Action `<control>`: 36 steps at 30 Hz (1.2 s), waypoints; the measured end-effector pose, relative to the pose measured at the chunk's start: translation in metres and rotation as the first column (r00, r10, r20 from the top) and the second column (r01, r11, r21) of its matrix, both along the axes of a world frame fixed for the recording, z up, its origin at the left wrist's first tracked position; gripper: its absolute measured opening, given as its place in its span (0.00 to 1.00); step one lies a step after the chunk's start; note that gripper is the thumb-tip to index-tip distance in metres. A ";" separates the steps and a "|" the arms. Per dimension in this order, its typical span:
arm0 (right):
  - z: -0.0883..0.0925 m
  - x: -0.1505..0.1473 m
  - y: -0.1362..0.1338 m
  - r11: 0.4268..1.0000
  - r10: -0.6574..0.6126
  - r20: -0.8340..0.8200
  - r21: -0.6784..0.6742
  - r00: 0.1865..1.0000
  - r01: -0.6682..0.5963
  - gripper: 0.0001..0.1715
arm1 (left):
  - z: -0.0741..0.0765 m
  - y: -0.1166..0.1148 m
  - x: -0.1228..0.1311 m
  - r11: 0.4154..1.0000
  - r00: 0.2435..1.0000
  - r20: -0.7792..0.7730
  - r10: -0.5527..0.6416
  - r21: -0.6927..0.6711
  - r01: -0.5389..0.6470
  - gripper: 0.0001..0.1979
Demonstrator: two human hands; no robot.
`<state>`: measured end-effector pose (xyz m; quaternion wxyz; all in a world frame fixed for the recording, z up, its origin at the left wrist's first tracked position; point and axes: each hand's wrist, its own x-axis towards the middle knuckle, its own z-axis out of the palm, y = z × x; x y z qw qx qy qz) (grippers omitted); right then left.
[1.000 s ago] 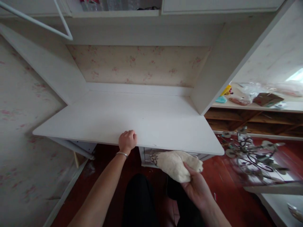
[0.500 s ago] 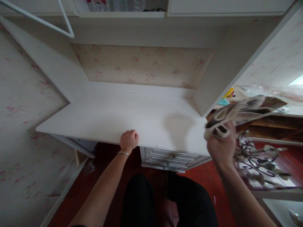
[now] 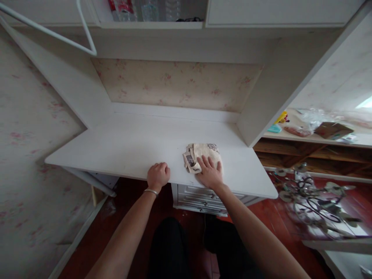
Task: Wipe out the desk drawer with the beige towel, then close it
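On the right half of the desk [image 3: 130,141], near its front edge, the folded cloth [image 3: 200,150] now lies flat under our right hand [image 3: 209,173]. Half a second ago we had it bunched and lifted out past the desk's right end, and before that below the front edge; now it is down, its printed side partly showing and its layered folds fanned toward the left. Our right hand is open, fingers spread over the cloth and pressing rather than gripping. For the work in hand, we judge this a turn from carrying and refolding the cloth to having it bear on the white surface. Our left hand [image 3: 158,174] has stayed put, curled closed on the front edge, well apart from the cloth; we cannot tell whether it grips the edge or merely leans.
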<state>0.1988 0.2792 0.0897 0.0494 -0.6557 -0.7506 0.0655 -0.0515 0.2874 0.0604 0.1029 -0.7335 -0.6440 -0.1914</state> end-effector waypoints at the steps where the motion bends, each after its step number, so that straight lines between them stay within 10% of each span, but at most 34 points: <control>1: 0.001 0.000 0.000 1.000 -0.006 -0.003 0.000 1.000 0.006 0.40 | 0.000 0.000 0.000 1.000 1.000 -0.003 0.002 0.001 -0.002 0.10; 10: -0.003 -0.017 0.032 0.988 -0.154 -0.012 0.033 0.988 0.154 0.38 | 0.001 0.000 -0.001 1.000 1.000 -0.021 -0.003 0.009 0.003 0.09; 18: 0.004 0.010 0.044 0.996 0.045 -0.223 0.084 0.974 -0.027 0.42 | 0.000 0.001 -0.002 1.000 1.000 -0.009 -0.024 0.003 0.024 0.09; 23: 0.004 0.046 -0.013 0.935 0.161 -0.504 0.352 0.849 0.032 0.31 | -0.001 0.002 -0.002 1.000 1.000 -0.026 -0.003 -0.015 0.003 0.09; 30: -0.037 0.127 -0.151 0.873 0.025 -0.668 0.376 0.744 0.309 0.13 | 0.004 -0.002 0.003 0.999 0.999 -0.029 0.022 -0.025 -0.023 0.12; 36: -0.007 0.208 -0.110 0.782 -0.296 -0.458 0.388 0.839 0.488 0.19 | 0.015 0.011 0.008 0.950 0.980 0.040 0.197 -0.256 -0.180 0.18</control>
